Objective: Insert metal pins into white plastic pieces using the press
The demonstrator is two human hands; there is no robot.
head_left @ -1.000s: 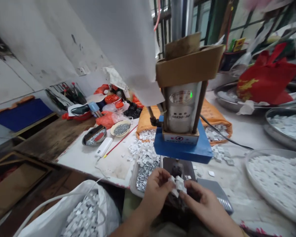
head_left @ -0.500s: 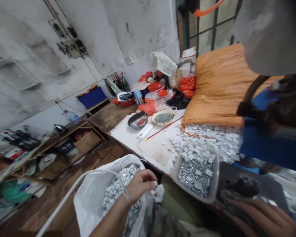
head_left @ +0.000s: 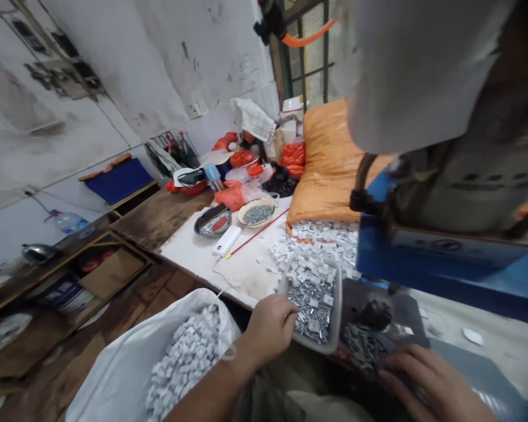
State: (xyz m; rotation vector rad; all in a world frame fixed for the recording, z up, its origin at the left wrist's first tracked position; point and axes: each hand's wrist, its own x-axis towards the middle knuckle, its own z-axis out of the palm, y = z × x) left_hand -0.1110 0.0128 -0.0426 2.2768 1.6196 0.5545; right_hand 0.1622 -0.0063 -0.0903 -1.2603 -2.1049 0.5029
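My left hand (head_left: 270, 328) hovers at the near-left corner of a clear plastic tray (head_left: 337, 305) filled with small metal clips. Its fingers are loosely bent and I see nothing in them. My right hand (head_left: 426, 381), blurred, lies low at the right, with its fingers stretched over a scatter of metal pieces (head_left: 358, 346) on a dark plate under the press. What its fingers hold is hidden. A white bag (head_left: 114, 375) of small white plastic pieces (head_left: 185, 360) stands open below my left forearm.
A press with a blue base (head_left: 426, 261) looms at the right. Behind the tray lie loose white pieces (head_left: 325, 234) and an orange sack (head_left: 330, 164). Two bowls (head_left: 255, 212) of metal parts, a white remote (head_left: 227, 240) and red clutter sit further back. Wooden shelving (head_left: 92, 269) is at the left.
My left hand carried white pieces from the press to the bag, released them, and has come back up to the tray. My view swung left; the right hand stayed by the dark plate.
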